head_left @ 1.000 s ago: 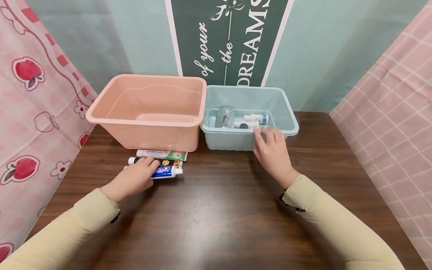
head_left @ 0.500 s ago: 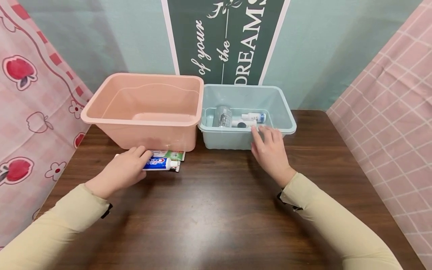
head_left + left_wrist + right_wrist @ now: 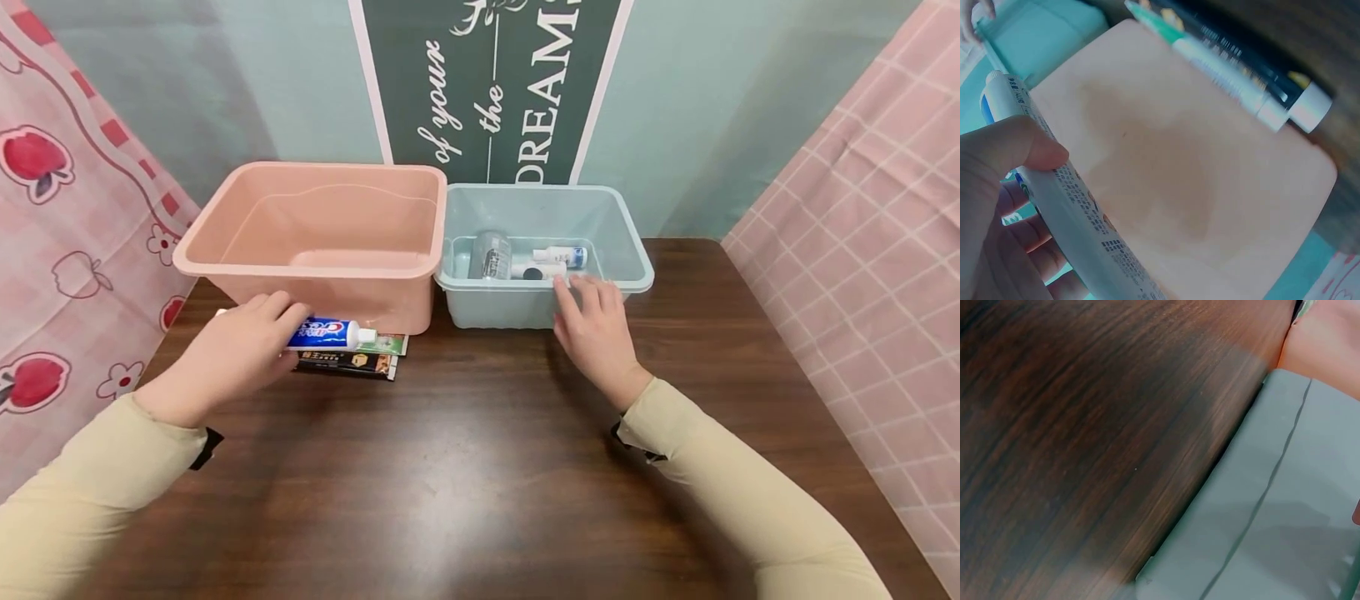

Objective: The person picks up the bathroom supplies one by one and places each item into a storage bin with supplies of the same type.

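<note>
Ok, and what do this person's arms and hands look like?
The left sleeve and right sleeve are long, plain, pale beige; a small black piece shows at each wrist. The left hand and right hand are ungloved.

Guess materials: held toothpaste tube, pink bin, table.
Toothpaste tube: probably plastic or laminate, low sheen; smooth printed surface.
Pink bin: likely molded plastic, satin; rounded rim, even color.
Table: wood or wood-look laminate, semi-gloss; dark grain, bright reflection.
</note>
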Available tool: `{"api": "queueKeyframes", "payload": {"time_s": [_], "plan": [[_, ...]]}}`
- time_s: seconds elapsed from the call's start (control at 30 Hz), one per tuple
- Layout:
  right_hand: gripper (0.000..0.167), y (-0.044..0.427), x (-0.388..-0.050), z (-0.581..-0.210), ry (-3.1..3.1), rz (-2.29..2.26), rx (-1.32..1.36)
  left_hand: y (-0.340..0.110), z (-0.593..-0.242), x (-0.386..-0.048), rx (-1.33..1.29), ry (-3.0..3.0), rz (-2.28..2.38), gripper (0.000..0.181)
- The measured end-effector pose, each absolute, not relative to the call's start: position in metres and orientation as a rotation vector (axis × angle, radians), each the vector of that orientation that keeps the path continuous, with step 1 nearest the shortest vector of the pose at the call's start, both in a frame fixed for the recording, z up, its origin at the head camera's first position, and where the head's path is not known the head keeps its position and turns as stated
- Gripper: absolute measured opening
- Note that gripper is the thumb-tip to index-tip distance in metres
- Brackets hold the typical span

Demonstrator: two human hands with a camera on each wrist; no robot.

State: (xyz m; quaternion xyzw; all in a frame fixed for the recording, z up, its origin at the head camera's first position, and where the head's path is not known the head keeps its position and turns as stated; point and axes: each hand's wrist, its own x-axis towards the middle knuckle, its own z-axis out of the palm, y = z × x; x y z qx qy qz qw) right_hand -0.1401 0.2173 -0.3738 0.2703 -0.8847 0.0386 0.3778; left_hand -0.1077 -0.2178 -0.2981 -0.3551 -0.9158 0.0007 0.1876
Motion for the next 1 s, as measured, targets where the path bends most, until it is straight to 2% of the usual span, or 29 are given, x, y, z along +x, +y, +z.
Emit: {"api": "queueKeyframes", "payload": {"time_s": [0.23, 0.73, 1.0], "plan": [[0.046, 0.217, -0.141, -0.373, -2.219, 0.103, 0.696, -0.218, -0.279, -0.109, -0.998, -2.537, 0.017, 0.039], [0.047, 0.216, -0.142, -0.375, -2.206, 0.085, 0.698, -0.222, -0.266, -0.113, -0.98, -2.543, 0.01, 0.044], [0.049, 0.217, -0.141, -0.374, -2.233, 0.072, 0.686, -0.223, -0.252, -0.12, -1.021, -2.491, -0.007, 0.037]]}}
